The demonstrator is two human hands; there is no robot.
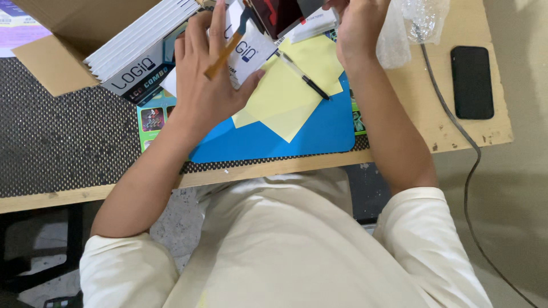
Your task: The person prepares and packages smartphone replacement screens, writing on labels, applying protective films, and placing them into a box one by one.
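My left hand (208, 77) grips a small white printed box (251, 48), and an orange flat ribbon strip (224, 54) runs across its fingers. At the top edge, my right hand (357, 28) holds a dark flat panel (277, 14) with a white label piece (314, 24). Below both hands lie yellow paper sheets (285, 91) on a blue mat (285, 134). A black and white pen (302, 77) rests on the yellow sheets.
An open cardboard box (63, 34) with several white boxes (142, 43) stands at the top left. Bubble wrap (411, 23) lies top right, with a black phone (472, 81) and a grey cable (456, 125) near the wooden table edge (399, 148). A dark perforated mat (63, 137) covers the left.
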